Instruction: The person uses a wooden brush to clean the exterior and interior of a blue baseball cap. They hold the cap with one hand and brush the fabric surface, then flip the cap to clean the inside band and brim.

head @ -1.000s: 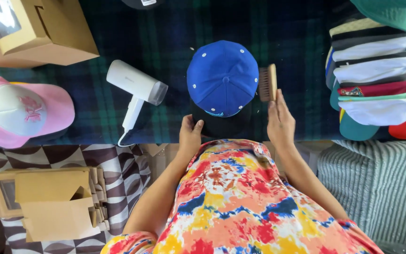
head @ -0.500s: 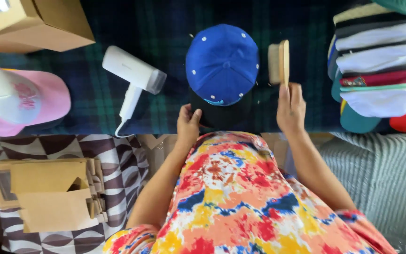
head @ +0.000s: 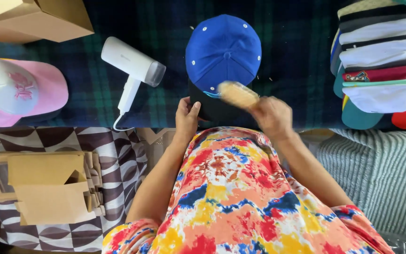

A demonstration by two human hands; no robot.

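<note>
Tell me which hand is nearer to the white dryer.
Left. The left hand rests on the blue cap's dark brim, just right of the dryer. The right hand holds a brush over the brim, farther right.

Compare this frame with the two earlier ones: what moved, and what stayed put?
The right hand took the wooden brush from beside the blue cap and swung it left over the cap's dark brim. The left hand stayed at the brim's left edge. The white handheld steamer, pink cap, stacked caps and cardboard boxes did not move.
</note>
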